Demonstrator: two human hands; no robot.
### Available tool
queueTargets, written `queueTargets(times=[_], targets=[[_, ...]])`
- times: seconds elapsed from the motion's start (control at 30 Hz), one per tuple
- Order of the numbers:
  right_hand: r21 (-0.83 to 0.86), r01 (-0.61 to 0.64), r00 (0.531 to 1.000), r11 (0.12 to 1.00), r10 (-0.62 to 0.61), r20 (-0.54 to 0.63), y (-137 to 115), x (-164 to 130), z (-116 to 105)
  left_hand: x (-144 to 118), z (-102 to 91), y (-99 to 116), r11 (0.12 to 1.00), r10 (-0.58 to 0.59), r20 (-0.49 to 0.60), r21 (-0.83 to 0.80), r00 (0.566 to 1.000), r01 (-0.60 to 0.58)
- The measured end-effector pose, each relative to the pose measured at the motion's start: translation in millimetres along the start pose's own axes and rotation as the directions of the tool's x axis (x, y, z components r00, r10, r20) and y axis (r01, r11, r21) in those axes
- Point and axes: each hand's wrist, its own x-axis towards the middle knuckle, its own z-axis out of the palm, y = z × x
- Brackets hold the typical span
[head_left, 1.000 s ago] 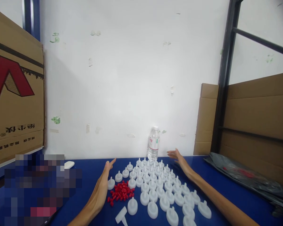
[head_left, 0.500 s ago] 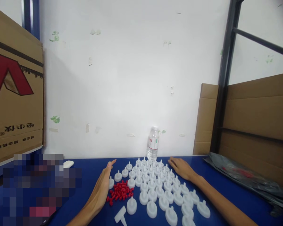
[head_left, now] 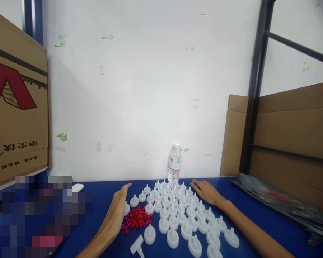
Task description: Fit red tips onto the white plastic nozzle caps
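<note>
My left hand (head_left: 117,208) rests on its edge on the blue table, fingers stretched out, left of a pile of small red caps (head_left: 138,216). It holds nothing, and its thumb side faces up. White nozzle-topped caps (head_left: 173,221) stand in a dense group between my hands, spouts up. One white cap (head_left: 136,244) lies on its side near the front. Beyond the group's right side, my right hand (head_left: 206,190) lies palm down on the table, its fingers loosely extended and nothing visible in it.
A clear water bottle (head_left: 174,163) stands behind the caps against the white wall. Grey plastic bags (head_left: 274,200) lie at the right beside cardboard (head_left: 293,132) and a dark metal frame (head_left: 254,82). A large printed carton (head_left: 18,107) stands at the left, above a blurred-out area.
The view has shifted very slightly. Both hands and the caps stay where they were.
</note>
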Motion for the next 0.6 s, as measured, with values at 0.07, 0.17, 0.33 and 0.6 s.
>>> queueTargets(times=[0.07, 0.17, 0.33, 0.6], targets=[[-0.02, -0.003, 1.0, 1.0, 0.003, 0.008, -1.4, -0.4, -0.8, 0.9, 0.1, -0.9, 1.0, -0.008, 0.004, 0.002, 1.0, 0.008], [-0.052, -0.008, 1.0, 0.999, 0.009, 0.022, -3.4, -1.1, -1.8, 2.8, 0.6, -1.8, 1.0, -0.002, -0.011, 0.001, 1.0, 0.002], [-0.093, -0.003, 0.999, 0.996, 0.006, 0.034, -5.0, -1.0, -2.6, 2.7, -3.0, 4.6, 0.998, 0.063, -0.07, -0.012, 0.996, -0.064], [-0.12, 0.001, 0.999, 0.993, 0.004, 0.042, -4.5, 0.5, -1.9, -15.4, -12.0, 27.8, 0.954, 0.298, -0.13, 0.085, 0.946, -0.289]])
